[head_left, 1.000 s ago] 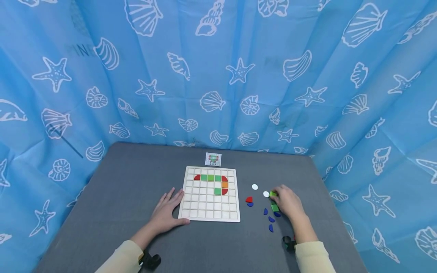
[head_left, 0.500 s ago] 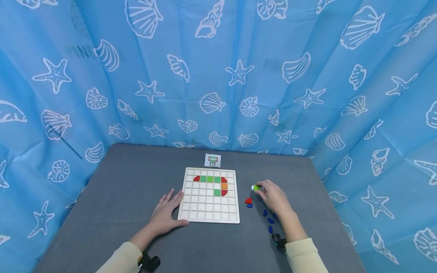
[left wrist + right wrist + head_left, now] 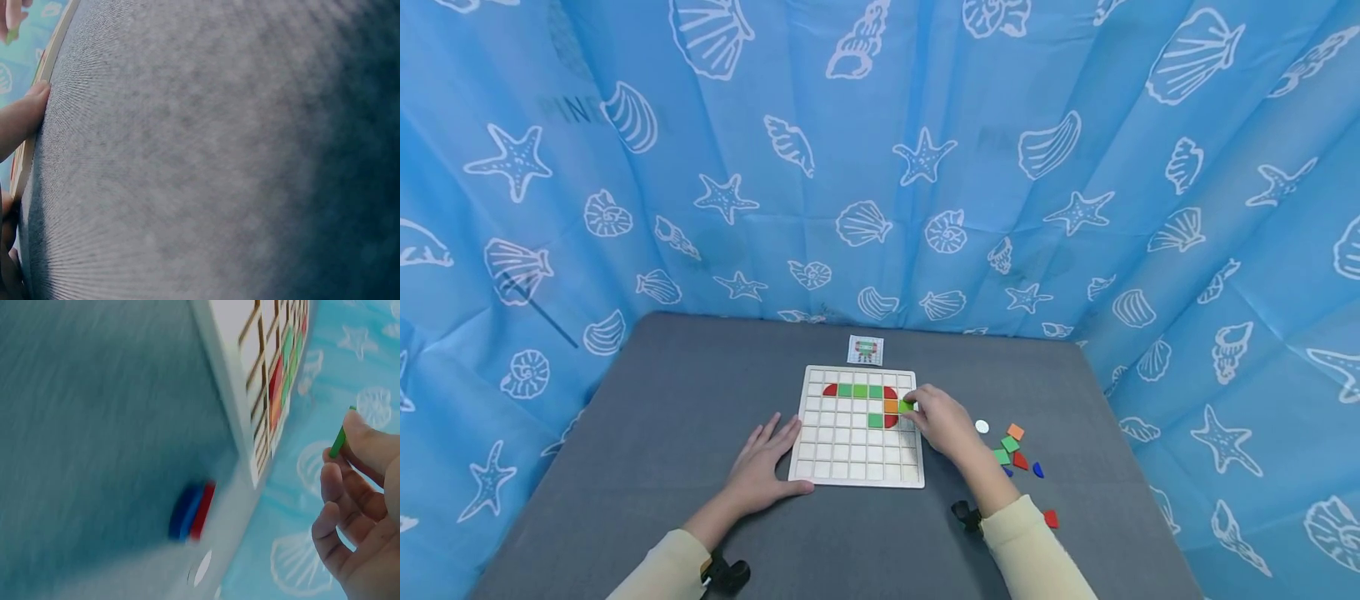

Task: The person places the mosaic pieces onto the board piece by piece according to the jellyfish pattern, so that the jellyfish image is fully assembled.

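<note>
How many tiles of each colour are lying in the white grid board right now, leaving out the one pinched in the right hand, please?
Green tiles: 4
Red tiles: 3
Orange tile: 1
Total: 8

- The pattern on the small card (image 3: 866, 349), at 12 o'clock of the grid board (image 3: 857, 467), was too small to read.
- The right hand (image 3: 942, 422) covered part of the board's 3 o'clock edge.
- The left wrist view was blurred; only a fingertip (image 3: 28, 106) and the board's edge (image 3: 53, 53) showed.
- The right wrist view was motion-blurred; the green tile (image 3: 339, 439) showed edge-on only.
</note>
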Action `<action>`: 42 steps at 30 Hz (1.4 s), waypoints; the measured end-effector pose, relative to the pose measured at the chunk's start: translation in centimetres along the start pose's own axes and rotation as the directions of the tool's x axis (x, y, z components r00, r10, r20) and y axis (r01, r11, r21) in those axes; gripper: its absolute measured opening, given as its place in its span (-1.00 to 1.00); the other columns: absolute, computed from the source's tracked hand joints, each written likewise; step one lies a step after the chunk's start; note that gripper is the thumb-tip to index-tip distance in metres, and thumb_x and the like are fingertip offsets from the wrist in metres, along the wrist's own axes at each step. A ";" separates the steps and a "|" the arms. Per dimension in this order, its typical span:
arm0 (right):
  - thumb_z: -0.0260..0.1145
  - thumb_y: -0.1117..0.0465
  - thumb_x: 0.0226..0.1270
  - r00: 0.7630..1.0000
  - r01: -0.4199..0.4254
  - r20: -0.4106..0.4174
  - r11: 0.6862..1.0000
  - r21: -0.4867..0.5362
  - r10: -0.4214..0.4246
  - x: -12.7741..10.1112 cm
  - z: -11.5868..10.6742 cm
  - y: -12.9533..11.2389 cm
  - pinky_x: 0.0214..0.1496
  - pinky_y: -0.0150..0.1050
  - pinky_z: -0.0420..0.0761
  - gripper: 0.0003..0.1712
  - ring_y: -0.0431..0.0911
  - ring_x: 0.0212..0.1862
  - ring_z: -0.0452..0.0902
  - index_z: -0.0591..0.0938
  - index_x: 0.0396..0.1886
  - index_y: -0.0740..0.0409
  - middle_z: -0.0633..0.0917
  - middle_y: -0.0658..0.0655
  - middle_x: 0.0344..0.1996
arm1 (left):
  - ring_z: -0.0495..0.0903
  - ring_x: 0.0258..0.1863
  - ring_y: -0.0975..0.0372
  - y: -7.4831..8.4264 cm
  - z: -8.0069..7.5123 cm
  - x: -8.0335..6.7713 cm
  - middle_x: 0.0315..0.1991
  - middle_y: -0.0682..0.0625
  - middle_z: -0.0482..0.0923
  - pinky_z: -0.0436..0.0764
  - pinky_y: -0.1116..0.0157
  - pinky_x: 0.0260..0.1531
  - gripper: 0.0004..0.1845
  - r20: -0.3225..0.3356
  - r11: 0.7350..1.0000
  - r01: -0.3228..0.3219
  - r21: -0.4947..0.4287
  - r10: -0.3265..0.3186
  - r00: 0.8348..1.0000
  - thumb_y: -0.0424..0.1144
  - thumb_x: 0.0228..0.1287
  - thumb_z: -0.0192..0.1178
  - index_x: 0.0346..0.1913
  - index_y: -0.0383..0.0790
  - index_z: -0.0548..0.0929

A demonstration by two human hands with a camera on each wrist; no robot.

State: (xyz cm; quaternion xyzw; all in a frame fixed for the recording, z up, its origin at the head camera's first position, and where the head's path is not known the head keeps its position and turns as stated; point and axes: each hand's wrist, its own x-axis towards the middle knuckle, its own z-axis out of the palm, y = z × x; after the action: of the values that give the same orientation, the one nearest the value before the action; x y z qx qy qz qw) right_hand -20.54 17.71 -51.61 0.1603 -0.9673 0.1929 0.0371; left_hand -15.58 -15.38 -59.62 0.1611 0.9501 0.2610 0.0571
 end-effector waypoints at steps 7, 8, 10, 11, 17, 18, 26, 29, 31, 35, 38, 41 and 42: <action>0.46 0.09 0.32 0.998 0.063 0.033 0.996 -0.068 -0.061 1.2 1.8 -2.2 -0.12 -0.11 0.69 -0.71 -0.11 -0.12 0.67 0.75 -0.01 0.05 0.73 0.01 -0.13 | -0.15 0.63 -0.06 0.1 -0.3 0.0 0.61 0.00 0.06 -0.10 -0.16 0.54 0.24 0.004 1.000 0.002 0.005 -0.002 1.000 0.50 -0.03 0.31 0.61 -0.11 0.10; 0.45 0.08 0.32 0.997 0.075 0.037 0.994 -0.077 -0.073 1.4 2.0 -2.4 -0.12 -0.11 0.69 -0.71 -0.12 -0.12 0.67 0.75 -0.01 0.04 0.73 0.00 -0.14 | -0.15 0.63 -0.06 0.1 -0.3 0.0 0.61 0.00 0.06 -0.10 -0.16 0.54 0.24 0.003 1.000 0.002 0.003 -0.002 1.000 0.50 -0.03 0.31 0.60 -0.11 0.11; 0.45 0.06 0.33 0.995 0.096 0.044 0.992 -0.086 -0.092 1.7 2.1 -2.8 -0.12 -0.10 0.70 -0.71 -0.11 -0.10 0.68 0.75 0.00 0.02 0.73 0.00 -0.14 | -0.14 0.63 -0.07 0.1 -0.3 0.0 0.61 -0.01 0.07 -0.09 -0.16 0.54 0.24 0.000 1.000 -0.001 0.004 0.001 1.000 0.51 -0.03 0.30 0.60 -0.12 0.11; 0.45 0.07 0.32 0.994 0.104 0.046 0.991 -0.088 -0.100 1.8 2.1 -3.0 -0.11 -0.09 0.71 -0.71 -0.10 -0.09 0.68 0.76 0.00 0.02 0.73 0.00 -0.13 | -0.14 0.63 -0.07 0.1 -0.2 0.0 0.61 -0.01 0.07 -0.09 -0.16 0.54 0.25 0.001 1.000 -0.001 0.006 0.001 1.000 0.52 -0.04 0.30 0.60 -0.12 0.11; 0.47 0.06 0.30 0.990 0.132 0.064 0.986 -0.102 -0.126 2.5 2.8 -3.8 -0.13 -0.11 0.70 -0.72 -0.12 -0.11 0.68 0.76 -0.03 0.00 0.74 -0.02 -0.13 | -0.13 0.63 -0.07 0.2 -0.2 0.0 0.61 0.00 0.08 -0.09 -0.15 0.54 0.25 0.004 1.000 0.007 0.012 -0.007 1.000 0.53 -0.05 0.29 0.60 -0.12 0.12; 0.47 0.06 0.30 0.989 0.133 0.070 0.986 -0.101 -0.127 2.6 3.0 -3.9 -0.12 -0.11 0.70 -0.73 -0.12 -0.10 0.68 0.77 -0.04 0.00 0.75 -0.02 -0.13 | -0.13 0.63 -0.07 0.2 -0.2 0.0 0.61 0.00 0.08 -0.09 -0.15 0.54 0.25 0.004 1.000 0.009 0.012 -0.009 1.000 0.53 -0.05 0.30 0.60 -0.12 0.12; 0.47 0.04 0.30 0.986 0.110 0.135 0.991 -0.070 -0.100 3.3 4.1 -4.6 0.00 -0.06 0.69 -0.71 -0.08 0.02 0.67 0.77 -0.04 0.02 0.75 0.01 -0.08 | -0.11 0.63 -0.07 0.2 -0.2 0.0 0.60 -0.01 0.10 -0.07 -0.16 0.54 0.25 -0.003 1.000 0.001 0.017 -0.001 1.000 0.53 -0.05 0.30 0.60 -0.13 0.15; 0.48 0.04 0.29 0.984 0.108 0.151 0.990 -0.086 -0.094 3.4 4.4 -4.6 -0.02 -0.08 0.69 -0.71 -0.09 -0.01 0.66 0.77 -0.04 0.00 0.74 0.00 -0.10 | -0.11 0.63 -0.07 0.2 -0.2 0.0 0.60 -0.01 0.10 -0.07 -0.16 0.54 0.25 0.000 1.000 0.000 0.019 0.000 1.000 0.53 -0.05 0.29 0.60 -0.13 0.14; 0.49 0.03 0.28 0.983 0.109 0.160 0.989 -0.096 -0.093 3.5 4.7 -4.6 -0.04 -0.09 0.70 -0.71 -0.10 -0.02 0.66 0.77 -0.05 -0.01 0.73 -0.01 -0.11 | -0.12 0.63 -0.07 0.1 -0.2 0.0 0.60 0.00 0.09 -0.08 -0.16 0.54 0.25 0.002 1.000 0.001 0.015 -0.002 1.000 0.52 -0.05 0.30 0.60 -0.13 0.14; 0.49 0.02 0.27 0.980 0.108 0.176 0.989 -0.104 -0.088 3.6 5.0 -4.5 -0.03 -0.10 0.70 -0.71 -0.11 -0.02 0.66 0.77 -0.05 -0.03 0.72 -0.02 -0.11 | -0.13 0.63 -0.07 -0.1 -0.1 0.1 0.61 0.00 0.09 -0.08 -0.16 0.54 0.25 0.008 1.000 0.001 0.021 -0.001 1.000 0.53 -0.05 0.29 0.60 -0.12 0.13; 0.50 0.04 0.26 0.978 0.106 0.191 0.990 -0.094 -0.086 3.8 5.1 -4.5 0.00 -0.10 0.69 -0.70 -0.11 0.00 0.65 0.77 -0.03 -0.02 0.72 -0.02 -0.09 | -0.12 0.63 -0.07 -0.1 0.0 0.2 0.61 0.01 0.09 -0.07 -0.17 0.54 0.25 0.011 1.000 0.002 0.031 -0.002 1.000 0.56 -0.05 0.26 0.60 -0.11 0.13; 0.51 0.05 0.25 0.974 0.104 0.209 0.991 -0.089 -0.084 4.0 5.1 -4.6 0.01 -0.10 0.69 -0.69 -0.11 0.01 0.65 0.78 -0.02 -0.03 0.72 -0.02 -0.08 | -0.12 0.63 -0.06 -0.1 0.0 0.2 0.61 0.02 0.10 -0.07 -0.16 0.54 0.25 0.013 1.000 0.006 0.027 -0.006 1.000 0.57 -0.05 0.25 0.60 -0.10 0.14; 0.51 0.04 0.25 0.973 0.105 0.214 0.990 -0.089 -0.083 4.1 5.0 -4.6 0.01 -0.10 0.69 -0.68 -0.11 0.01 0.65 0.77 -0.02 -0.03 0.72 -0.03 -0.09 | -0.12 0.63 -0.06 -0.1 0.0 0.2 0.60 0.01 0.10 -0.07 -0.17 0.54 0.25 0.010 1.000 0.006 0.024 -0.006 1.000 0.57 -0.05 0.25 0.60 -0.10 0.14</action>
State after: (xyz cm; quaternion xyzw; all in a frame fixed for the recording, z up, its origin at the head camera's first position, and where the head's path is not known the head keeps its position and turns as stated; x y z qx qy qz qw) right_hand -22.94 10.54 -54.03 0.2234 -0.9656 0.1242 -0.0482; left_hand -15.82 -15.38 -59.71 0.1602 0.9534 0.2485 0.0605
